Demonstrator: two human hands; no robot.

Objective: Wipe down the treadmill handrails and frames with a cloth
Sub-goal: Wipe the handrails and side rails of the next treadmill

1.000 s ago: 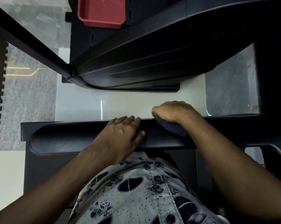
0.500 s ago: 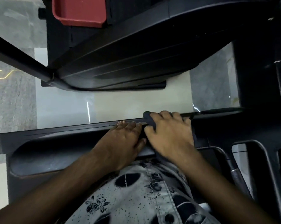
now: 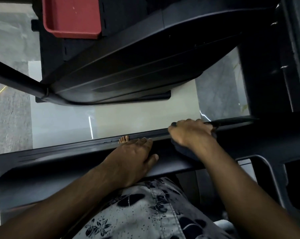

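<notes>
My left hand (image 3: 133, 157) lies flat on the black frame bar (image 3: 59, 157), fingers straight and close together. My right hand (image 3: 190, 133) curls its fingers round the dark cloth (image 3: 184, 150) on the bar's far edge.

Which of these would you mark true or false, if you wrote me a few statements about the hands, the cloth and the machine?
1. The right hand grips a dark cloth against the black rail. True.
2. The left hand holds a spray bottle. False: it rests flat on the rail with straight fingers and holds nothing.
3. A red tray shows at the top left of the view. True.
4. The two hands touch each other. False: a stretch of bare rail lies between them.
</notes>
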